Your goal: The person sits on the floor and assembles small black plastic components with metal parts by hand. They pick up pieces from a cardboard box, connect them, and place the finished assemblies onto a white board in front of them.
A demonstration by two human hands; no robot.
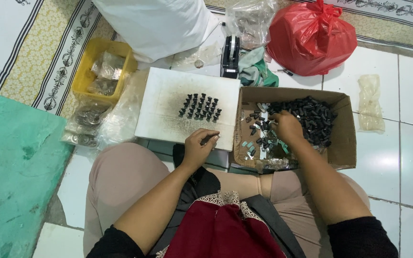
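Head view: the person sits on the tiled floor [407, 157] with both arms stretched forward and the hands well apart, each over a different surface.

The left hand [199, 148] rests at the near edge of a white board [163, 95], fingers curled shut around a small dark piece [210, 139] whose tip shows just past the fingertips, pointing to the right of that hand. Straight ahead of this hand, farther along the board, stands a cluster of small black parts [200, 107] set upright in short rows. The cluster's long axis runs left to right across the board, so the nearest row lies directly beyond the left hand's knuckles, near but not touching.

The right hand [288, 128] is down inside a cardboard box [345, 138], just beside the board's right edge. Its fingers are bent into the loose parts, with grey and black small pieces [264, 138] under and to the left of it and a heap of black pieces [314, 119] touching its right side. Whether it is actually gripping anything I cannot tell; the fingertips are hidden.

Of the two, the left hand is the nearer to the rows, the right hand the nearer to the loose stock.

Beyond both hands lie a yellow tray [88, 71], a tape dispenser [230, 55] and a red plastic bag [311, 38].
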